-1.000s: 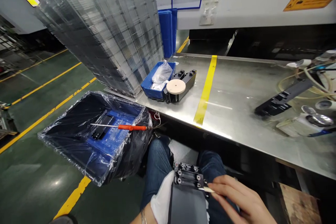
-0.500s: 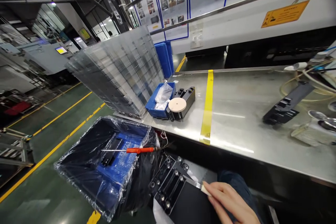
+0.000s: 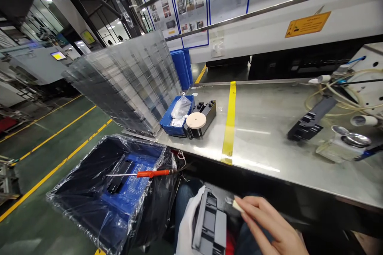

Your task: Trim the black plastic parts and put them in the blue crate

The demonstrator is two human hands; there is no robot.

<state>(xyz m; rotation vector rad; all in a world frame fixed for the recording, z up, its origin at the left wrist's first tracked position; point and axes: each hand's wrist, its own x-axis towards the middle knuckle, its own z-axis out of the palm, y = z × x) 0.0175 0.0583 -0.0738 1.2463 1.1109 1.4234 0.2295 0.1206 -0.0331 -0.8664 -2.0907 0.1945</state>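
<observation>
My left hand, in a white glove, is closed around a black plastic housing with ribs and recesses, held low in front of my lap. Between the thumb and fingers of my bare right hand is a small knife, its cream handle showing at the fingertips. The short metal blade points left, close to the upper right of the housing; whether it touches cannot be made out.
Left of my hands stands a bin lined with clear plastic, an orange-handled screwdriver across it. A blue box, dark parts and a round beige disc sit on the metal bench. Hoses are at right.
The housing has been turned over: the side with round bosses faced me before, and a ribbed, recessed side shows now. The view has shifted slightly right.
</observation>
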